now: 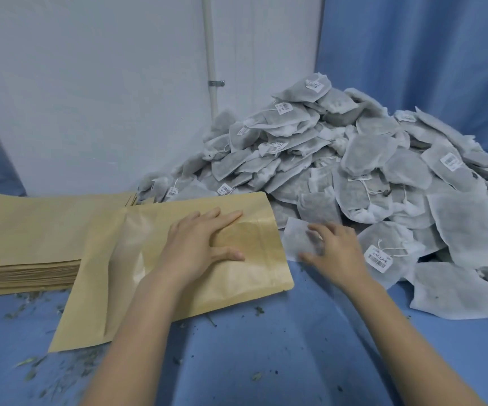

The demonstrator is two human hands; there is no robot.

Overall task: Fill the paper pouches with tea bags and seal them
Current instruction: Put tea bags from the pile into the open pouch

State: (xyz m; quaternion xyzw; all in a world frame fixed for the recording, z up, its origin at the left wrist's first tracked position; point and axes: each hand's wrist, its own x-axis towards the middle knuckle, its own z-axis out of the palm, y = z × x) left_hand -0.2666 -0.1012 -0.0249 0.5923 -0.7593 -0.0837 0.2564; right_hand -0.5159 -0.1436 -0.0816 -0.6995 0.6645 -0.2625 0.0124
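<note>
A brown paper pouch with a clear window lies flat on the blue cloth, its mouth end toward the right. My left hand rests flat on it with fingers spread and straight. Just to the right, my right hand reaches onto a white tea bag at the foot of the pile, fingers curved around its edge; the hand is blurred. A big heap of white tea bags with strings and barcode tags fills the right side.
A stack of flat brown pouches sits at the left. Blue cloth covers the table, strewn with dry tea crumbs. A white wall with a pipe and a blue curtain stand behind.
</note>
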